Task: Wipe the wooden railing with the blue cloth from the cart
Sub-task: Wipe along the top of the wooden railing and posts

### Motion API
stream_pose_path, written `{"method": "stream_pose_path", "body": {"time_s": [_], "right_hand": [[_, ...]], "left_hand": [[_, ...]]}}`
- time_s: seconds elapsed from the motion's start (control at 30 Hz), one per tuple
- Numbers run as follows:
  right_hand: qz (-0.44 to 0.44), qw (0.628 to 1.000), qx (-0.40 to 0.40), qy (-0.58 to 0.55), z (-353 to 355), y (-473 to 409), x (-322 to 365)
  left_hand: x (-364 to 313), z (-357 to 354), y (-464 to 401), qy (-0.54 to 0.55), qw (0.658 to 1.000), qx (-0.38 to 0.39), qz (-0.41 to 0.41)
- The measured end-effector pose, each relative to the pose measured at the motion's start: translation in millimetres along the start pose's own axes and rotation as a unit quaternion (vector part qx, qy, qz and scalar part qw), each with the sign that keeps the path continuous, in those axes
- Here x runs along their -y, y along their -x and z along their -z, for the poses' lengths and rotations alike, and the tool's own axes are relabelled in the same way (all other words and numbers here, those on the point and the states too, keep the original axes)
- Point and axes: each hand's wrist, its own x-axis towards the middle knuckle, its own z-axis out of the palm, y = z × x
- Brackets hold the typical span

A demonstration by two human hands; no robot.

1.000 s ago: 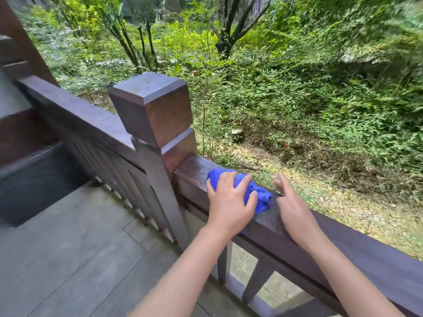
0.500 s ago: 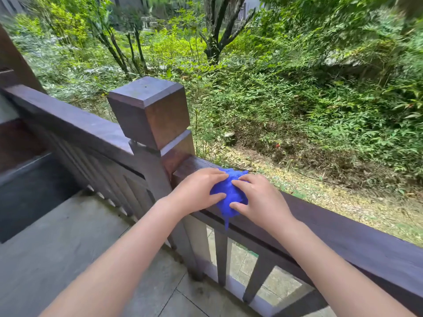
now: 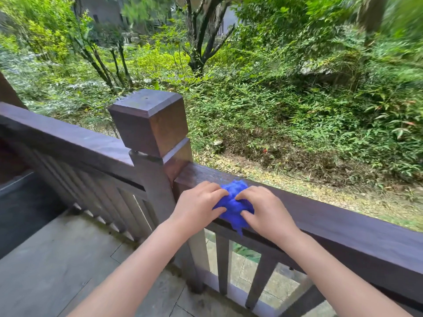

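Note:
A bunched blue cloth [image 3: 233,202] lies on the top of the dark wooden railing [image 3: 343,225], a little to the right of the square post [image 3: 151,122]. My left hand [image 3: 196,207] grips the cloth's left side with thumb and fingers. My right hand [image 3: 263,209] pinches its right side the same way. A corner of the cloth hangs over the rail's near edge between my hands.
The railing continues left of the post [image 3: 64,140] with vertical slats [image 3: 103,197] below it. Grey stone floor tiles [image 3: 57,271] lie on my side. Beyond the rail a slope with shrubs and trees [image 3: 274,99] drops away.
A second ago only my left hand pressed the cloth while my right rested on the rail. Both hands have since closed on the cloth, now bunched into a ball nearer the post.

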Motion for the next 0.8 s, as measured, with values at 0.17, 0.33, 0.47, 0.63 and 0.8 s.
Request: {"method": "stream_pose_path", "body": {"time_s": [0.17, 0.33, 0.47, 0.63, 0.8], "right_hand": [[-0.045, 0.998, 0.005, -0.037, 32, 3, 1], [-0.095, 0.995, -0.018, -0.014, 71, 17, -6], [-0.124, 0.992, -0.031, -0.006, 109, 44, -14], [-0.177, 0.982, -0.069, 0.012, 154, 107, -26], [-0.239, 0.964, -0.117, 0.025, 190, 211, -44]], "left_hand": [[-3, 19, -22, 0.065, 0.997, 0.047, 0.011], [-31, 35, -54, 0.114, 0.99, 0.086, -0.019], [-74, 50, -74, 0.148, 0.979, 0.125, -0.07], [-145, 66, -87, 0.157, 0.964, 0.153, -0.153], [-248, 58, -72, 0.179, 0.942, 0.165, -0.233]]}}
